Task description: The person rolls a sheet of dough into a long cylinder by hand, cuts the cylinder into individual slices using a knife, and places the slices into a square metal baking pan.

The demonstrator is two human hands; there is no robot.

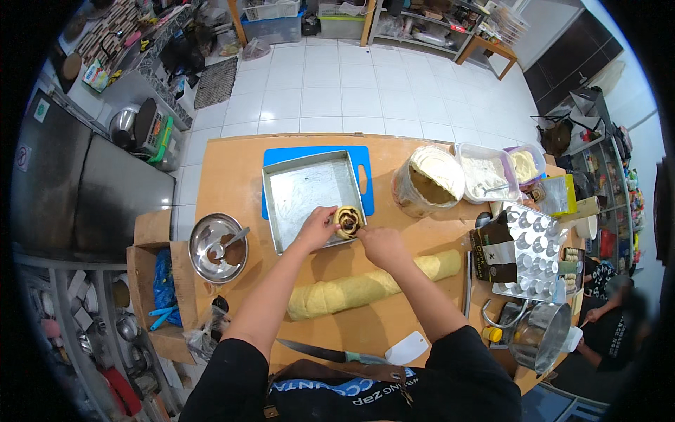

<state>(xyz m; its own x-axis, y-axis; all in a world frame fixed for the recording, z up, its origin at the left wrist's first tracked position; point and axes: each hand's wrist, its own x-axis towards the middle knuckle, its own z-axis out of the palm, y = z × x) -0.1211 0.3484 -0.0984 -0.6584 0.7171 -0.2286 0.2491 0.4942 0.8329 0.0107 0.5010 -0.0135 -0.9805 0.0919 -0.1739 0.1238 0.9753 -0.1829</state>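
Between my two hands is a slice of rolled dough (348, 221) with a dark spiral filling, at the near right corner of a square metal pan (309, 193). My left hand (318, 228) grips the slice from its left side. My right hand (380, 245) has its fingers closed at the slice's lower right edge. The pan rests on a blue cutting board (364, 156). Beneath my forearms lies a long pale-yellow dough log (351, 290), partly hidden by the right arm. Nearer my body are a knife (313, 349) and a white dough scraper (408, 348).
A metal bowl (202, 239) with a spoon and brown powder stands left. A large tub (415, 190), a container of white powder (485, 169), a muffin tray (531, 246) and a steel mixing bowl (540, 337) line the right. Another person (612, 316) is at the right edge.
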